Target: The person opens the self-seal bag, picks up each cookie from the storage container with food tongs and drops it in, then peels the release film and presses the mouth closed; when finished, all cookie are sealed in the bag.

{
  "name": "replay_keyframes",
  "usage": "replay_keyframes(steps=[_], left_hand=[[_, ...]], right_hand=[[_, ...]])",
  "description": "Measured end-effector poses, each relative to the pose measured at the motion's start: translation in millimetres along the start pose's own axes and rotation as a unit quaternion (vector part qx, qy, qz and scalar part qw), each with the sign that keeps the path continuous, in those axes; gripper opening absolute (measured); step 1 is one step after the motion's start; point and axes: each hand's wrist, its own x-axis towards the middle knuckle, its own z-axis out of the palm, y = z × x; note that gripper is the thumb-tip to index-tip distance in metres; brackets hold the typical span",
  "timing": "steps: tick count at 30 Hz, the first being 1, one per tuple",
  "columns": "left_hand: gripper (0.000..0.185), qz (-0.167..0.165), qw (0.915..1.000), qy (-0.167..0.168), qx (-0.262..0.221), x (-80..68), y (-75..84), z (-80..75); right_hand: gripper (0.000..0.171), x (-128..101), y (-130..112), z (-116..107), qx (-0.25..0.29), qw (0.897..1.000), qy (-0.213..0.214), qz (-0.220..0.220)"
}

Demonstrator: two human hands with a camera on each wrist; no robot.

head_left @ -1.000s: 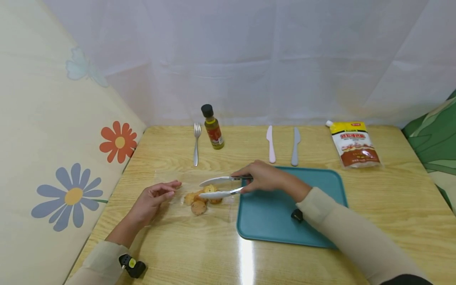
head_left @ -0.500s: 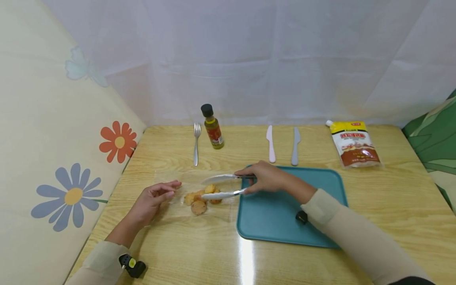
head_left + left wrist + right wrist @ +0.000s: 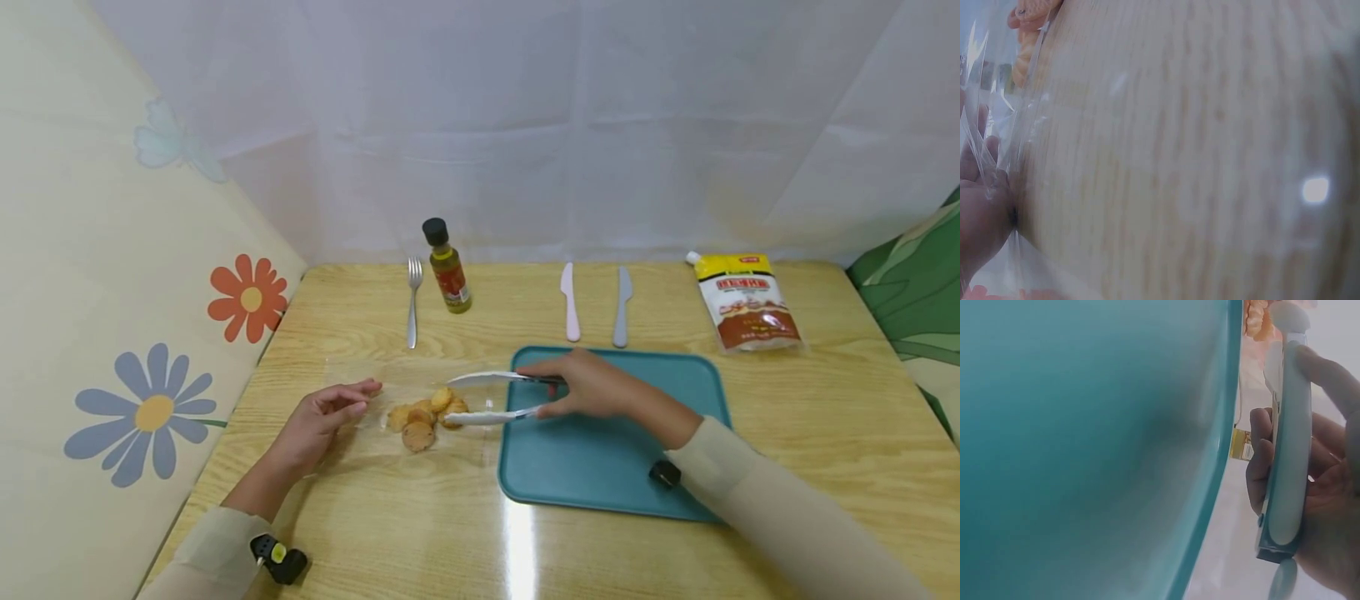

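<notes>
My right hand [image 3: 592, 383] grips a pair of metal tongs [image 3: 491, 417] over the left edge of the teal tray [image 3: 592, 492]. The tongs' arms stand apart, and their pale tips reach left to a small heap of golden cookies [image 3: 418, 435]. No cookie is seen lifted between them. A clear plastic bag [image 3: 367, 458] lies around the heap; whether the cookies are inside or on top I cannot tell. At the bag's left end rests my left hand [image 3: 318, 421], fingers loosely bent. In the left wrist view, crinkled film [image 3: 1029, 125] covers part of that hand.
Behind the heap are a fork [image 3: 412, 304] and a black-capped bottle [image 3: 452, 279]. A pink knife [image 3: 571, 304] and a grey knife [image 3: 622, 308] lie behind the tray. A spouted pouch [image 3: 748, 304] is at the back right. A patterned wall panel borders the left.
My right hand has moved right with the tongs, so their tips have drawn back from over the heap to its right side. My left hand, the bag and the cookies look unchanged.
</notes>
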Motion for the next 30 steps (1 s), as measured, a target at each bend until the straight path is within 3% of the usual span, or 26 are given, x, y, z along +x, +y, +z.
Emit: replay_keyframes(steps=[21,30], left_hand=[[0.032,-0.003,1.0,0.004,0.002,-0.2,-0.6,0.8],[0.031,0.003,1.0,0.004,0.001,0.0,-1.1,0.3]], right_hand=[[0.064,-87,18,-8,0.014,0.997,0.057,0.059],[0.067,-137,26,-11,0.023,0.987,0.092,0.133]])
